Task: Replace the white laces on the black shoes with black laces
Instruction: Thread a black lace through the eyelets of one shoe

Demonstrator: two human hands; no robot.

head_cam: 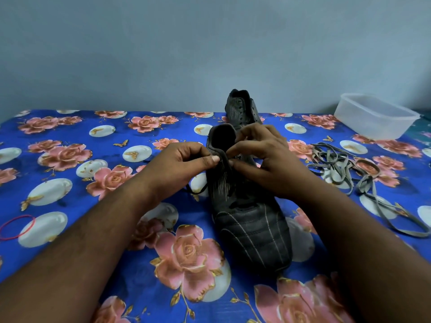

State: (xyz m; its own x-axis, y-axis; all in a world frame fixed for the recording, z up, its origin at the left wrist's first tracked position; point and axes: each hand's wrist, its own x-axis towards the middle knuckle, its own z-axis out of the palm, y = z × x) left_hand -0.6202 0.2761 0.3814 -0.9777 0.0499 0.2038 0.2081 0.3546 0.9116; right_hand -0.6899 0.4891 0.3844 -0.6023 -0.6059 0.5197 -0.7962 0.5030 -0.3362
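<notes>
1. The left hand (184, 159) pinches the near black leather shoe (247, 213) at its upper eyelets on the floral blue tabletop (70, 183).
2. The right hand (268, 159) pinches there too; its thin black lace (198, 191) trails left.
3. The removed greyish-white laces (354, 173) lie to the right.

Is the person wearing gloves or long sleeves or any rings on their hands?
No. Both the left hand and the right hand are bare, with no gloves, and no rings show on the fingers. The forearms are bare too, with no sleeves, watch or bracelet in sight all the way down to the edge of the picture. The fingernails look short and plain.
</notes>
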